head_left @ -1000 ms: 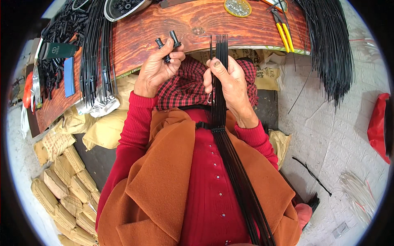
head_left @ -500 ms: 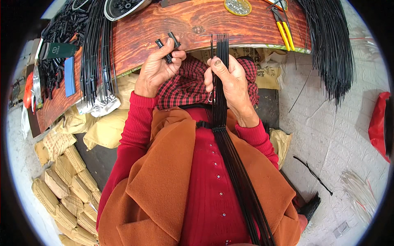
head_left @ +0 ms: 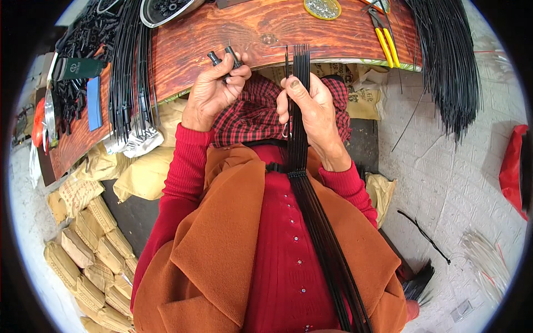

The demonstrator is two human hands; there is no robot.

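My right hand (head_left: pixel 311 111) grips a long bundle of thin black rods (head_left: pixel 302 183) that runs from the bench edge down over my red top. Its thumb presses on the rods near their upper ends. My left hand (head_left: pixel 214 89) holds two small black plastic caps (head_left: pixel 223 58) between thumb and fingers, a short way to the left of the rod tips. Both hands are over a red checked cloth (head_left: pixel 252 114) on my lap, just in front of the wooden workbench (head_left: pixel 266 28).
On the bench lie yellow-handled pliers (head_left: pixel 386 44), a round tin of small metal parts (head_left: pixel 322 8), a bowl of black caps (head_left: pixel 166 8), hanging black rod bundles (head_left: pixel 130 83) and a large sheaf (head_left: pixel 449 61). Tan sacks (head_left: pixel 83 250) are stacked at left; a red bag (head_left: pixel 513 172) at right.
My left hand has turned the black caps slightly in its fingers. The right hand and the rod bundle stay where they were.
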